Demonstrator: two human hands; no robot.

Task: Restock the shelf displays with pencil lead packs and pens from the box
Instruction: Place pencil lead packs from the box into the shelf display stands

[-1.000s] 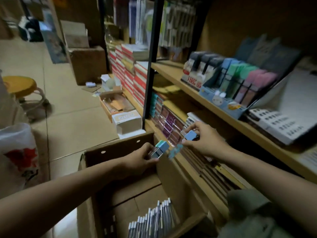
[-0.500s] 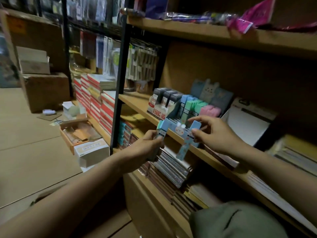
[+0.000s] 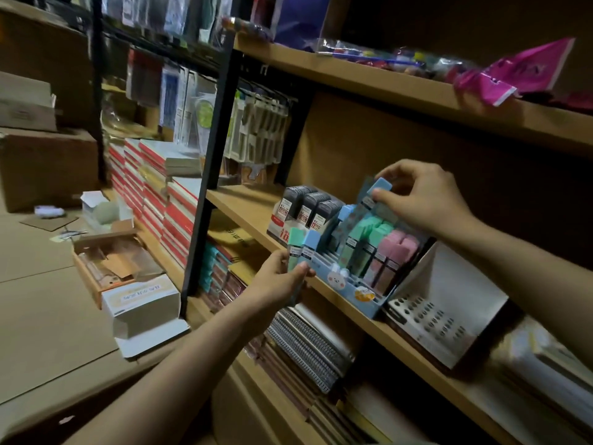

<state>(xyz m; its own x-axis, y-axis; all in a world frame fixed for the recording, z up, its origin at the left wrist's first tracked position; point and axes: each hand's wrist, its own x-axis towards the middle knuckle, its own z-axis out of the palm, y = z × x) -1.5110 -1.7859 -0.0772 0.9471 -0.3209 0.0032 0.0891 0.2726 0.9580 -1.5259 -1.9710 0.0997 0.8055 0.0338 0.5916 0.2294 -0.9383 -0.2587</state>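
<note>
Since half a second ago my view has tipped further up the shelving, and my right hand (image 3: 423,197) has risen from the front lip of the blue display tray (image 3: 359,292) to its back row, at about 2 o'clock from the tray's bunny face. That hand pinches a blue-capped lead pack (image 3: 377,192) between thumb and fingertips, just above the row of blue packs. A second ago the same hand was down at the lower shelf, near the box, which has now left my view.

My left hand (image 3: 276,285) has lifted a little too and now sits at 9 o'clock of the tray, fingers curled round two packs held upright side by side: a green-capped pack (image 3: 294,248) and a blue-capped one (image 3: 309,247), touching each other and close to the tray's front left corner.

The tray stands on the middle wooden shelf (image 3: 244,207), with green and pink packs filling its right columns. At its 10 o'clock stand dark grey-capped lead packs (image 3: 308,207) in a red-and-white carton; the red print is too blurred to read. The small labels on the packs are also unreadable. At 4 o'clock sits a white perforated pen stand (image 3: 433,322).
</note>
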